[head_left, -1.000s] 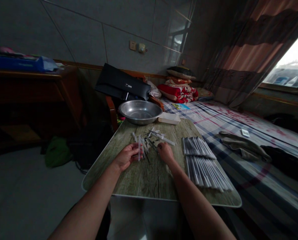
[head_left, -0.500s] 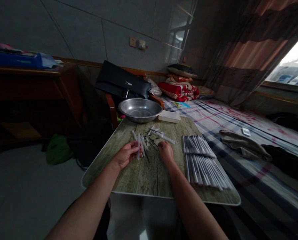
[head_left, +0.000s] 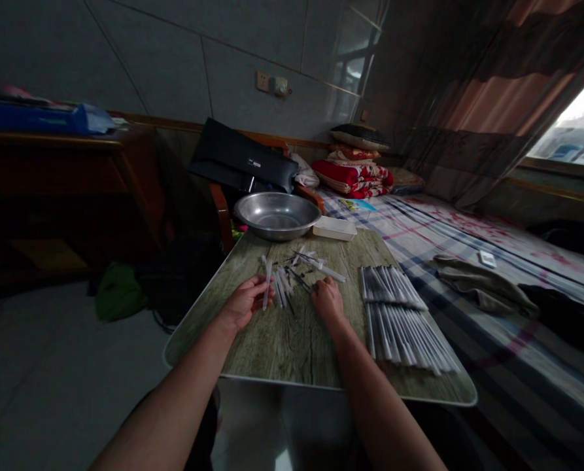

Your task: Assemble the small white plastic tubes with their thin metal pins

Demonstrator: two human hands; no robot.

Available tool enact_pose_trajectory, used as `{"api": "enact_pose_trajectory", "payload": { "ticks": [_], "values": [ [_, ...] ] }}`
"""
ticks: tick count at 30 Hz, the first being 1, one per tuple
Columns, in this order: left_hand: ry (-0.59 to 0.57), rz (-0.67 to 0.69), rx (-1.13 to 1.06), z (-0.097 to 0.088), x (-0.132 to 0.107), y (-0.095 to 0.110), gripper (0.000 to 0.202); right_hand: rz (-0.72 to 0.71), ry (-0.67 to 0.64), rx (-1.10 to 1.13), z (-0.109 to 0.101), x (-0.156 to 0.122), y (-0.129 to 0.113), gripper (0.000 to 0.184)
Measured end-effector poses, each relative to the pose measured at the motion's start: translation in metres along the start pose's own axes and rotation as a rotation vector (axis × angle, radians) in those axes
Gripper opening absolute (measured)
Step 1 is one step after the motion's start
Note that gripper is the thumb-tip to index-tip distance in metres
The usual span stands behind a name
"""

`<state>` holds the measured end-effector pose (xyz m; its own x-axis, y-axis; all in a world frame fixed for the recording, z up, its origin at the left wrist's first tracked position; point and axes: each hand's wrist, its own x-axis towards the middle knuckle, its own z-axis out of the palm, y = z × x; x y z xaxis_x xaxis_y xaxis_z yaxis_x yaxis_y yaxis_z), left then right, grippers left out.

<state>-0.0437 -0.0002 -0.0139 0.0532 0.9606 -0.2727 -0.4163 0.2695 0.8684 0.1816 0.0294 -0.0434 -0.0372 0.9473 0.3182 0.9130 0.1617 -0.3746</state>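
Since the last pictures, we see that the left hand (head_left: pixel 246 302) has drawn a little further left, its thumb and fingers gripping a clear tube (head_left: pixel 267 288), tilted nearly upright. The tube now stands more apart from the loose clear tubes (head_left: pixel 281 288) on the table (head_left: pixel 286 356), so we judge it the piece singled out for handling. The right hand (head_left: pixel 329 302) has stayed by some thin dark rods (head_left: pixel 299 280), fingers curled; we cannot tell whether it pinches one.

Along the table's right edge, reaching toward the near right corner, lie two rows of slender pale sticks (head_left: pixel 409 333). At the far left corner sits a metal basin (head_left: pixel 278 219), and beside it, at the far edge, a shallow white box (head_left: pixel 335 229).

Around us the room is dim: a tiled wall (head_left: pixel 164 52) ahead, a desk (head_left: pixel 66 167) to the left, a plaid-covered bed (head_left: pixel 394 226) to the right.
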Motion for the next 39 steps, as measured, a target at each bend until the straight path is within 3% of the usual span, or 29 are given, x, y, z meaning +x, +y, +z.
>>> {"api": "enact_pose_trajectory", "payload": {
  "ticks": [3, 5, 8, 11, 14, 21, 30, 39],
  "values": [
    [-0.017, 0.015, 0.069, 0.000, 0.000, 0.000, 0.021, 0.031, 0.026, 0.064, -0.001, 0.003, 0.002, 0.009],
    [-0.009, 0.072, 0.176, -0.001, 0.001, 0.000, 0.024, 0.082, 0.052, 0.241, -0.002, 0.006, 0.005, 0.005],
    [0.024, 0.236, 0.405, -0.003, 0.006, -0.001, 0.025, 0.193, -0.011, 0.780, -0.007, 0.008, 0.007, 0.006],
    [0.036, 0.377, 0.577, -0.006, 0.010, -0.001, 0.025, 0.247, -0.188, 1.407, -0.014, 0.008, 0.007, 0.015],
    [0.040, 0.444, 0.655, -0.008, 0.012, -0.001, 0.027, 0.238, -0.324, 1.725, -0.021, 0.006, 0.007, 0.021],
    [0.017, 0.532, 0.782, -0.010, 0.010, -0.003, 0.023, 0.217, -0.423, 1.811, -0.024, 0.005, 0.011, 0.015],
    [0.026, 0.585, 0.841, -0.020, 0.013, -0.006, 0.023, 0.217, -0.459, 1.812, -0.024, 0.005, 0.014, 0.014],
    [0.009, 0.651, 1.022, -0.016, 0.008, -0.001, 0.024, 0.262, -0.474, 1.774, -0.024, 0.004, 0.010, 0.013]
  ]
}}
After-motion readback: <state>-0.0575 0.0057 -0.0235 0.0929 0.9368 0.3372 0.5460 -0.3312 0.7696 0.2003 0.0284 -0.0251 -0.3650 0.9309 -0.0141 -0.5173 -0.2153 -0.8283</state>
